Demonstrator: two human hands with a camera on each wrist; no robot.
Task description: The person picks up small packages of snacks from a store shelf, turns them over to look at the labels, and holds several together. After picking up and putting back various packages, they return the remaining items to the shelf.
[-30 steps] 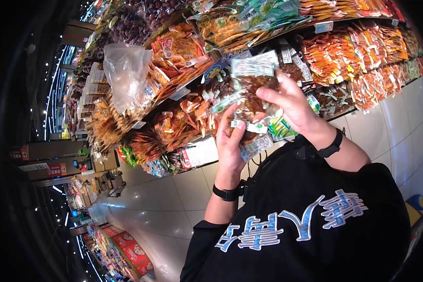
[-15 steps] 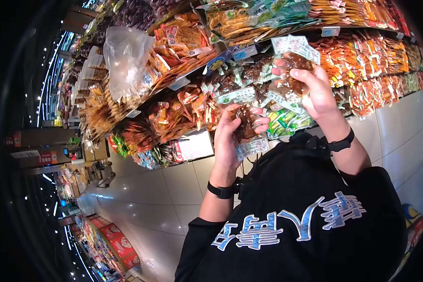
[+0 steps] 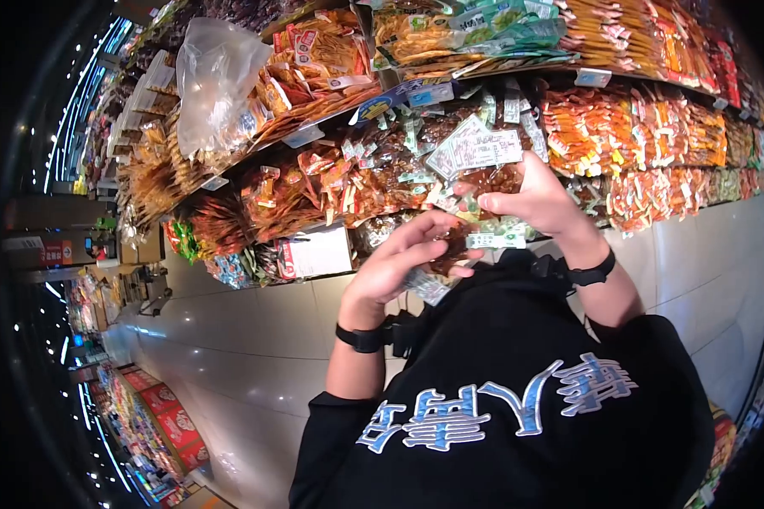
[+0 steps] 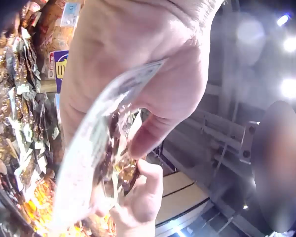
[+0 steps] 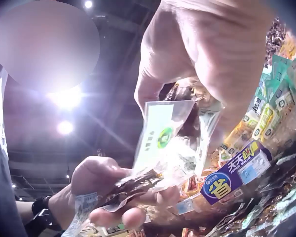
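In the head view my left hand (image 3: pixel 395 259) grips a clear packet of dark brown snack (image 3: pixel 455 241), its plastic end hanging below the fingers. My right hand (image 3: pixel 542 199) pinches more dark brown snack packets (image 3: pixel 494 180), whose white printed labels (image 3: pixel 471 148) fan out above the thumb. The two hands are close together, the right one higher and farther right. The right wrist view has a packet end with a green logo (image 5: pixel 160 131) hanging from the right hand (image 5: pixel 207 49), just over the left hand's packet (image 5: pixel 133 190). How many packets each hand holds, I cannot tell.
Shelves of packed snacks curve along the front, with orange packets (image 3: pixel 628 119) on the right and similar dark packets behind the hands. A clear plastic bag (image 3: pixel 216 85) lies on packets at the left. A blue-and-yellow price sign (image 5: pixel 237 173) marks the shelf edge. Tiled floor (image 3: pixel 255 339) lies below.
The hands were together a second ago, moved apart with a packet bunch in each, and are now close together again. The right hand has come down and left. The head view has shifted slightly.
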